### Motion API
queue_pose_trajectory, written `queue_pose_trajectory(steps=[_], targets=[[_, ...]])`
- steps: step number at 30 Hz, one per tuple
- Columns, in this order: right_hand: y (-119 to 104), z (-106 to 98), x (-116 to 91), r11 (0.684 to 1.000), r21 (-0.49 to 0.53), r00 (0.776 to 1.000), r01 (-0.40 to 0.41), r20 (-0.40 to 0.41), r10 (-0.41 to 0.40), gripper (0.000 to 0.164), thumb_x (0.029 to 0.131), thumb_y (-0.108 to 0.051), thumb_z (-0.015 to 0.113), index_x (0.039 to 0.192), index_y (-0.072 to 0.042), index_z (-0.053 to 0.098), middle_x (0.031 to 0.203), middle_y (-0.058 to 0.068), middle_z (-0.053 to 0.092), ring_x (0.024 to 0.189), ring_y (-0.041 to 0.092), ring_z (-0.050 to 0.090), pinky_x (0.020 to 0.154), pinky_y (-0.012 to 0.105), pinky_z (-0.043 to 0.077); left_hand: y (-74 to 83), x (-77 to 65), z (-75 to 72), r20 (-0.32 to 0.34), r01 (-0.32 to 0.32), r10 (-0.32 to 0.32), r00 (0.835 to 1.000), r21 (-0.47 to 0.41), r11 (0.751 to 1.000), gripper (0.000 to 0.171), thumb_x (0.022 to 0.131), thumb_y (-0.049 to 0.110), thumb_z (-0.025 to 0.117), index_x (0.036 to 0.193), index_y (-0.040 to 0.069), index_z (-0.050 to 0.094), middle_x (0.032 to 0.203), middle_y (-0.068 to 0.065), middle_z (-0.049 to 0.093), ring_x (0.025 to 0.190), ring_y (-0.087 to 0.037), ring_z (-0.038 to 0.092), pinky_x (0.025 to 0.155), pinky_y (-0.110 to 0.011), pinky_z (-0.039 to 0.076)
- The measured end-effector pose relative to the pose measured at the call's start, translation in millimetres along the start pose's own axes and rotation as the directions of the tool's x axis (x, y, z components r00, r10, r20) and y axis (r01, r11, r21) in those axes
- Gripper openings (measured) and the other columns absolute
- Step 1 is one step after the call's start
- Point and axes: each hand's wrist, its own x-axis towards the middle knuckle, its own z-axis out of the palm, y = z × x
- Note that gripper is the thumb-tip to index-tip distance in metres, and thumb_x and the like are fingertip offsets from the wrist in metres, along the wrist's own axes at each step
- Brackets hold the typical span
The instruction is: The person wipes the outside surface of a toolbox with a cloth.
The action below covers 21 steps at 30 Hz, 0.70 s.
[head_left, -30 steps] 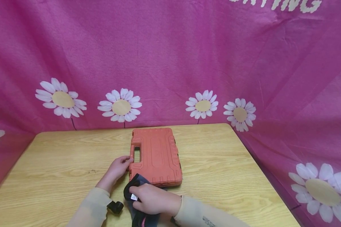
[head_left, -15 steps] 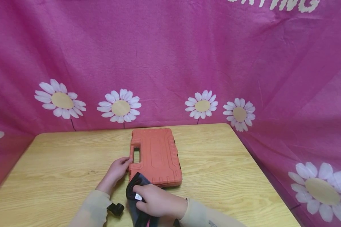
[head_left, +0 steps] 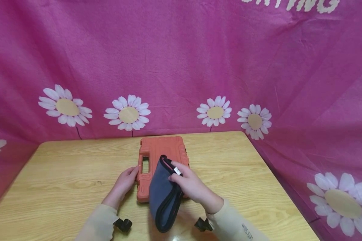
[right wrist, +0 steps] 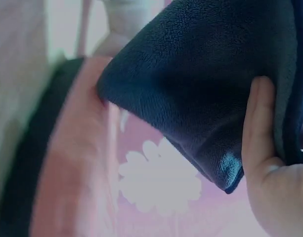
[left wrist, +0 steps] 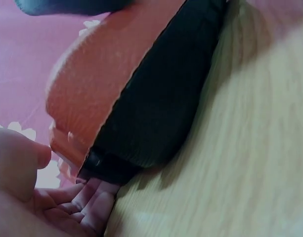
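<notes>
An orange plastic carrying case (head_left: 144, 187) with black lower half lies on the wooden table, its handle slot facing left. My left hand (head_left: 125, 182) holds its handle side, the thumb at the orange edge and the fingers (left wrist: 87, 207) reaching beneath. With my right hand (head_left: 190, 182) I pinch a folded dark grey cloth (head_left: 160, 194) by its upper edge, near a small white tag. The cloth has black edging and hangs in front of the case lid, covering much of it in the head view. In the right wrist view the plush cloth (right wrist: 191, 89) drapes from the fingers.
The light wooden table (head_left: 78, 174) ends at a pink backdrop (head_left: 175, 67) printed with white daisies. A black wrist mount (head_left: 123, 225) sits at the left sleeve, another black mount (head_left: 203, 224) at the right one.
My right hand has lifted the cloth from the case's near edge, up and to the right, so it hangs over the lid. The left hand stays at the case.
</notes>
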Motion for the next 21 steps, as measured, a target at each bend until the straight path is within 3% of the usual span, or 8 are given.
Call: queue_pose_trajectory(steps=[4, 8, 15, 21], targets=[[-8.1, -18.4, 1.1, 0.997, 0.071, 0.996, 0.016, -0.088, -0.01, 0.038, 0.09, -0.004, 0.046, 0.127, -0.001, 0.052, 0.11, 0.027, 0.062, 0.086, 0.023, 0.066, 0.076, 0.039, 0.061, 1.2, -4.4, 1.8, -0.021, -0.005, 0.005, 1.0, 0.006, 1.0, 0.058, 0.101, 0.042, 0.036, 0.136, -0.003, 0.045, 0.138, -0.029, 0.047, 0.126, -0.037, 0.041, 0.11, -0.056, 0.032], [-13.8, -33.4, 3.6, 0.995, 0.079, 0.975, 0.055, -0.22, -0.036, 0.036, 0.091, -0.004, 0.047, 0.126, 0.001, 0.053, 0.108, 0.025, 0.062, 0.086, 0.022, 0.066, 0.076, 0.037, 0.06, 2.3, -7.5, 4.3, -0.055, -0.01, 0.01, 0.998, 0.013, 1.0, 0.056, 0.101, 0.041, 0.037, 0.133, -0.003, 0.047, 0.138, -0.029, 0.047, 0.128, -0.039, 0.038, 0.111, -0.057, 0.03], [-11.6, -58.9, 10.9, 0.966, 0.24, 0.908, 0.094, -0.419, 0.015, 0.033, 0.093, -0.005, 0.044, 0.123, 0.006, 0.05, 0.093, 0.007, 0.063, 0.081, 0.018, 0.065, 0.069, 0.027, 0.059, 9.4, -22.1, 12.3, -0.065, -0.034, 0.035, 0.997, 0.025, 0.999, 0.057, 0.1, 0.038, 0.039, 0.135, -0.007, 0.039, 0.129, -0.032, 0.051, 0.118, -0.038, 0.048, 0.103, -0.056, 0.04], [-2.0, -79.2, 20.9, 0.931, 0.342, 0.842, 0.129, -0.534, 0.08, 0.028, 0.096, -0.007, 0.042, 0.12, 0.005, 0.048, 0.09, 0.002, 0.063, 0.079, 0.015, 0.065, 0.066, 0.024, 0.059, 16.8, -39.7, 17.5, -0.1, -0.122, 0.133, 0.986, 0.113, 0.986, 0.065, 0.097, 0.027, 0.049, 0.137, -0.019, 0.025, 0.125, -0.039, 0.049, 0.114, -0.043, 0.05, 0.099, -0.058, 0.044]])
